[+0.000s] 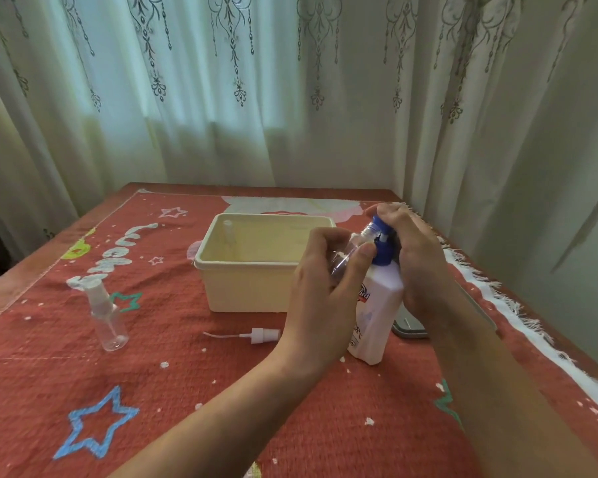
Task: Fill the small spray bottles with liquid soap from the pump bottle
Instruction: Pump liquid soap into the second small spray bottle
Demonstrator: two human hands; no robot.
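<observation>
My left grip (321, 270) is wrapped round the open small spray bottle (351, 251), holding it tilted with its mouth up at the nozzle of the pump bottle (377, 312). My right grip (415, 257) is curled over the blue pump head (382, 246), with the pump bottle standing on the surface (221, 391) just right of the cream tub (249, 284).

The main risk is a miss. The bottle's mouth is narrow, and if it sits a little off the nozzle when I press, soap will run down the outside and over my fingers (slippery plastic is then easy to drop). A hard press could also rock the tall pump bottle, since only my top hand steadies it, and knock the nozzle out of line. Too many strokes would overfill the bottle and spill onto the red cloth.

The loose spray head (263, 335) lies near my left wrist, and a careless sweep could push it away. The second spray bottle (107, 319), capped, stands well apart on the left and looks safe.
</observation>
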